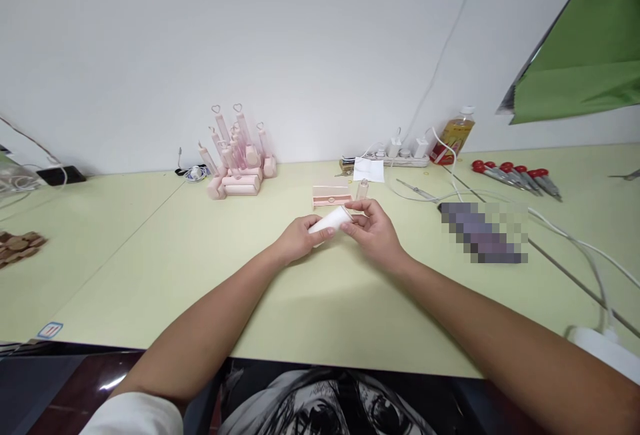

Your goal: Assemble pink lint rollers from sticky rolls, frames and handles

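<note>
1. A white cylinder (329, 220) is held between my two hands, in front of me over a pale yellow-green bench (280, 315). Whether it touches the bench underneath is hidden.

2. Its long axis runs mostly crosswise, on a slant: the left end is lower and closer to me, the right end farther away and turned toward my right fingers.

3. My left hand (295, 240) is the nearer to the cylinder's body. It is closed around the left part, thumb lying along the side that faces me, fingers curled behind.

4. My right hand (375, 230) is at the cylinder's right end. Its forefinger reaches over the far edge of that end and its thumb is at the near edge, so the end sits just left of these fingertips. I cannot tell whether they pinch it firmly or only rest there.

5. Just beyond the cylinder, a shallow pink case (331, 200) lies with its lid raised, its long side running left to right.

6. A small clear bottle (363, 188) stands upright just beyond my right forefinger, to the right of the case.

7. Farther off to the left, near the wall, is a cluster of pale pink tubes (235, 148), several with heart-shaped loops on top.
</note>
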{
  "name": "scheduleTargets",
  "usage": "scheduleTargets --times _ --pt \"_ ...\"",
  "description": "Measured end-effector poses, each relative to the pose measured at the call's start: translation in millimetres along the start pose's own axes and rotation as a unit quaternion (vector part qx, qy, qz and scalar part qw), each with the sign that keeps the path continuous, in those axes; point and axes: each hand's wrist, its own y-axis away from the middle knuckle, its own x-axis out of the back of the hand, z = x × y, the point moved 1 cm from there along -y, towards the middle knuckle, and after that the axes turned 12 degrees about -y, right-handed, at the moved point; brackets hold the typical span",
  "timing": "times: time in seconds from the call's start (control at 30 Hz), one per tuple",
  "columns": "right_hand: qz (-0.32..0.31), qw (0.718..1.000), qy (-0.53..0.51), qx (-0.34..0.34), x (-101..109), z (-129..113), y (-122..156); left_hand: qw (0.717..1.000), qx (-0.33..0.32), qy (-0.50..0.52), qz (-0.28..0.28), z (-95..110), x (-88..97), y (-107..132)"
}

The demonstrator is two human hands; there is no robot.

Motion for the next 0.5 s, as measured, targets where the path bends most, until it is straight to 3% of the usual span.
scheduleTargets --times 0.23,0.4,0.5 --pt "0.029 0.998 0.062 0.017 0 5 3 0.999 0.006 0.031 0.011 -3 -0.7 -3" --pt "-0.117 0.990 0.079 -0.021 -7 -4 9 1.000 -0.015 0.012 0.010 0 -0.7 1" --pt "-0.138 0.986 0.084 -0.035 -7 -8 11 0.997 -0.059 -0.052 0.007 5 1.6 5"
